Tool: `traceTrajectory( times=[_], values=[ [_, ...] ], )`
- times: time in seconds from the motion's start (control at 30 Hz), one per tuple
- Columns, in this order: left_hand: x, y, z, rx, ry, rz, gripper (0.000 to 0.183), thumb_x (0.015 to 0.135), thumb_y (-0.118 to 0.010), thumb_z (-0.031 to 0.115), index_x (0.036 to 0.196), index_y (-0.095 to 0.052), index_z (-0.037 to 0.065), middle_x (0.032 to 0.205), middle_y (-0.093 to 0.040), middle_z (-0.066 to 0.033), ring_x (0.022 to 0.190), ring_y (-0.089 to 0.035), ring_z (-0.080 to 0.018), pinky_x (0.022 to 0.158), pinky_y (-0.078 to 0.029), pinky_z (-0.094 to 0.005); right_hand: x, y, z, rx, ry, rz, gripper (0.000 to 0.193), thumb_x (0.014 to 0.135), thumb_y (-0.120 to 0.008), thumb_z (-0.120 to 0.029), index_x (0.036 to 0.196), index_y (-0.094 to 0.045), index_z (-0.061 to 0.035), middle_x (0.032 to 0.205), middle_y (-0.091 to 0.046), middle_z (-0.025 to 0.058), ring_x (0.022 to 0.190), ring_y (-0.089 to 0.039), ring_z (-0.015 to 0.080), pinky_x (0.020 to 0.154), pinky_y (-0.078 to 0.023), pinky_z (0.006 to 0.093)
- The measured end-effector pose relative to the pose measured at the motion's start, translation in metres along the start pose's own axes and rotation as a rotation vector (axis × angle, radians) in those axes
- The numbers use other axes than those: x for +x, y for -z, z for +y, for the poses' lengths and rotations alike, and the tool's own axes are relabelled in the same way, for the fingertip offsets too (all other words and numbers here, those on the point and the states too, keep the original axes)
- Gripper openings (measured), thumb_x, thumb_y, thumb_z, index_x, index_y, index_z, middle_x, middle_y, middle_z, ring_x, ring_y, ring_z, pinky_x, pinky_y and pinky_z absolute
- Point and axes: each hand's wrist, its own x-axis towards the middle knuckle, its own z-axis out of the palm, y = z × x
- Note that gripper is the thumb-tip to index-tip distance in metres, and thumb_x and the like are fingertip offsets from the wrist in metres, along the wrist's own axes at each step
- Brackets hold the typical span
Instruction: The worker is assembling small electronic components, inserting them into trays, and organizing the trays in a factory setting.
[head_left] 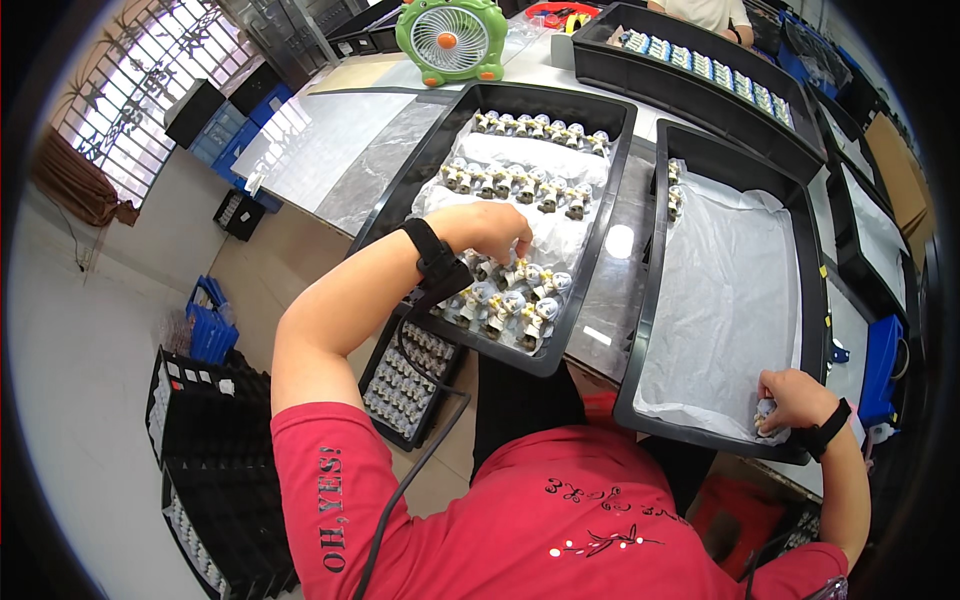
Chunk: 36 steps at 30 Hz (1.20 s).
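Note:
Several small white-and-grey figurines (502,312) with yellow parts stand in rows on white paper in the left black tray (622,140). My left hand (492,230) reaches over this tray, fingers bent down and closed at the top of one figurine (520,270) in the near rows. In the right black tray (640,330), lined with white sheet (725,290), my right hand (797,398) is at the near right corner. Its thumb and fingers close on a small figurine (766,414), partly hidden by the hand. Two more figurines (674,190) stand at this tray's far left corner.
A green fan (452,42) stands at the table's far side. Behind the right tray is another long black tray (690,95) of figurines, with a person (715,12) beyond. A black cable (437,455) runs from my left wristband. Stacked black trays (215,420) stand at left.

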Motion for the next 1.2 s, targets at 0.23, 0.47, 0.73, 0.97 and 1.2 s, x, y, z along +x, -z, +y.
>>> traceTrajectory(
  times=[0.23, 0.47, 0.73, 0.97, 1.2],
  values=[
    [-0.001, 0.002, 0.003, 0.022, 0.029, -0.024, 0.025, 0.070, -0.070, 0.016, 0.094, -0.066, 0.014, 0.088, -0.065, -0.0100, 0.086, -0.061, -0.0265, 0.073, -0.048, -0.0362, 0.003, 0.002, -0.002, 0.026, 0.000, -0.011, 0.048, 0.052, -0.083, -0.020, 0.086, -0.055, -0.0014, 0.080, -0.062, 0.0160, 0.082, -0.060, 0.0352, 0.071, -0.046, 0.0389],
    [-0.007, -0.001, 0.004, 0.008, -0.120, 0.080, 0.024, 0.068, -0.068, 0.013, 0.092, -0.066, 0.012, 0.088, -0.060, -0.0106, 0.088, -0.059, -0.0261, 0.075, -0.047, -0.0367, 0.007, -0.002, 0.002, 0.013, 0.005, -0.031, 0.049, 0.052, -0.084, -0.023, 0.086, -0.056, -0.0024, 0.081, -0.062, 0.0141, 0.081, -0.060, 0.0330, 0.070, -0.047, 0.0367],
    [-0.009, 0.002, 0.002, -0.056, -0.121, 0.046, 0.026, 0.068, -0.068, 0.014, 0.093, -0.066, 0.009, 0.076, -0.061, -0.0087, 0.074, -0.061, -0.0259, 0.067, -0.047, -0.0366, 0.009, 0.000, 0.000, 0.014, 0.035, -0.041, 0.047, 0.054, -0.083, -0.022, 0.086, -0.055, -0.0026, 0.081, -0.062, 0.0149, 0.083, -0.060, 0.0343, 0.072, -0.047, 0.0380],
    [-0.027, 0.014, -0.013, -0.073, -0.064, 0.102, 0.030, 0.071, -0.066, 0.011, 0.101, -0.065, 0.008, 0.077, -0.061, -0.0090, 0.073, -0.060, -0.0238, 0.066, -0.047, -0.0342, 0.009, 0.011, -0.001, 0.054, 0.097, 0.068, 0.043, 0.054, -0.081, -0.021, 0.085, -0.058, -0.0025, 0.080, -0.061, 0.0150, 0.081, -0.059, 0.0331, 0.072, -0.047, 0.0380],
    [-0.080, 0.017, -0.080, -0.183, 0.184, 0.199, 0.030, 0.072, -0.063, 0.004, 0.101, -0.064, 0.003, 0.075, -0.061, -0.0097, 0.070, -0.059, -0.0223, 0.066, -0.046, -0.0333, 0.018, 0.104, -0.079, 0.229, 0.061, 0.339, 0.027, 0.059, -0.071, -0.001, 0.083, -0.059, 0.0008, 0.070, -0.056, 0.0126, 0.062, -0.054, 0.0259, 0.057, -0.042, 0.0332]
  ],
)
